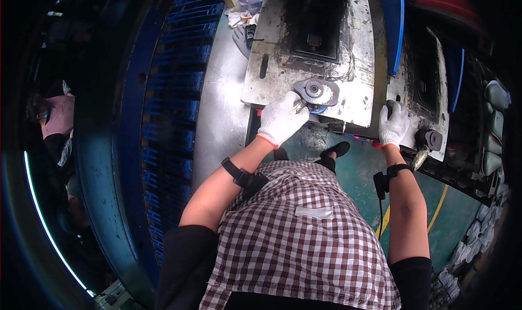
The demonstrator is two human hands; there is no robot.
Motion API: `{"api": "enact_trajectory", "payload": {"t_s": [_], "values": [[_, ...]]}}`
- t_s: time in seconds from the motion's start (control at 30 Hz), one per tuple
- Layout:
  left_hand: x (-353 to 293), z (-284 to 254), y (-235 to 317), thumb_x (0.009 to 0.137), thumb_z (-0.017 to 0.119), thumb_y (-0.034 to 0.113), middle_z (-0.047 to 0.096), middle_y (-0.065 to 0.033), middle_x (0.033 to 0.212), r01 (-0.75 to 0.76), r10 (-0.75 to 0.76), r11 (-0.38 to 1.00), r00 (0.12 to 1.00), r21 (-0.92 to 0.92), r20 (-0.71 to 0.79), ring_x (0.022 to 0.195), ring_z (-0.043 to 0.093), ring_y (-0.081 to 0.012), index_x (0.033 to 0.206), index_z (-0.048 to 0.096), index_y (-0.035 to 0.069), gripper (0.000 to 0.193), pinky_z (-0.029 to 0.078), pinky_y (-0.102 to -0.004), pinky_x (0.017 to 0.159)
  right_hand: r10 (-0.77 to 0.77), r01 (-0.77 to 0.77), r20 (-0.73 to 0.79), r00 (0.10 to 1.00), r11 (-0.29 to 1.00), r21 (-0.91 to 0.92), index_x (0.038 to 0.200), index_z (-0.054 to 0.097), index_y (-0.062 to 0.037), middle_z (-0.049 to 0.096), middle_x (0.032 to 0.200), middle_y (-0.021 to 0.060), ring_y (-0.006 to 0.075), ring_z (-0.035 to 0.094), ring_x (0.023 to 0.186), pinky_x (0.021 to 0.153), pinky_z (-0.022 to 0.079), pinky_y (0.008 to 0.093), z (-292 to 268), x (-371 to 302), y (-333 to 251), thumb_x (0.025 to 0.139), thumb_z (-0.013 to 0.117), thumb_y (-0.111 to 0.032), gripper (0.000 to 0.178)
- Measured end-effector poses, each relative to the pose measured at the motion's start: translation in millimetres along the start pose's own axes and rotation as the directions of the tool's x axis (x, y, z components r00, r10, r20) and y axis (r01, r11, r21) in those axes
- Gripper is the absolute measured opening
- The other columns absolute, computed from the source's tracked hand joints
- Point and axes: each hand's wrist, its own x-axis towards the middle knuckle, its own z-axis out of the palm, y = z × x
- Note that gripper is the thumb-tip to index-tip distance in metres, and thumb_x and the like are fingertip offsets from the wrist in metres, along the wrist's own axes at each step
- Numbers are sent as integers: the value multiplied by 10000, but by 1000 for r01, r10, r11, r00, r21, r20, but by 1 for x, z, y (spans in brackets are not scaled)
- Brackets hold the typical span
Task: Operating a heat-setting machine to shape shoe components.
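Observation:
My left hand (pixel 282 119), in a white knit glove with an orange cuff, is at the front of a worn metal plate (pixel 263 87). Its fingers are closed beside an oval metal flange (pixel 317 92) with a round centre; what they hold is hidden. A blue part (pixel 317 109) shows under the flange. My right hand (pixel 395 124), gloved alike, curls at the left edge of a second metal plate (pixel 435 125). A small dark part shows by its fingertips, but I cannot make out what is gripped. A dark recessed mould (pixel 315 38) lies in the first plate.
A dark block (pixel 432 140) with a shiny wrapped handle (pixel 420 159) sits on the right plate's near corner. Blue machine frames (pixel 397 30) rise between the plates. A bare metal shelf (pixel 220 125) runs along the left. Grey rounded pieces (pixel 493 128) stack at far right; another person (pixel 56 117) is far left.

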Motion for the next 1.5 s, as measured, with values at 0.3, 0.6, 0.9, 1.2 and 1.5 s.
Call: {"api": "enact_trajectory", "payload": {"t_s": [0.3,0.6,0.9,1.2,1.5], "values": [[-1,-2,3,911,709,426,762,-213,1020,35,-37,998,999,50,36,969,740,-402,1219,682,108,444,577,-480,870,-15,14,-25,1000,1000,-20,1058,723,-110,706,1109,130,362,646,1091,955,500,489,1,-1,0,885,730,-206,198],[2,-4,3,923,690,445,762,-207,1045,3,-8,998,996,65,86,976,738,-400,1236,683,103,464,579,-479,861,-5,5,-13,1000,1000,-14,1055,725,-104,709,1114,136,362,649,1088,960,501,487,0,0,-1,888,727,-205,194],[5,-4,1,902,696,412,758,-221,1024,28,-36,997,992,76,117,970,739,-405,1188,706,72,445,578,-479,849,8,-8,5,1000,1000,0,1055,724,-111,707,1104,128,358,648,1086,950,502,488,-1,0,-2,888,725,-206,193],[1,-7,6,949,682,482,757,-207,1093,0,-3,999,996,32,94,1029,730,-397,1239,685,92,486,567,-479,899,-10,10,-7,1000,1000,-12,1058,721,-112,701,1099,121,356,647,1084,944,502,490,1,-1,1,888,724,-204,193],[4,-2,-2,958,675,456,761,-212,1064,-29,24,998,995,61,92,992,735,-407,1235,694,84,464,571,-485,864,-24,23,-28,999,999,-23,1053,721,-115,701,1094,123,356,650,1079,938,504,490,0,-1,0,885,725,-204,189]]}}
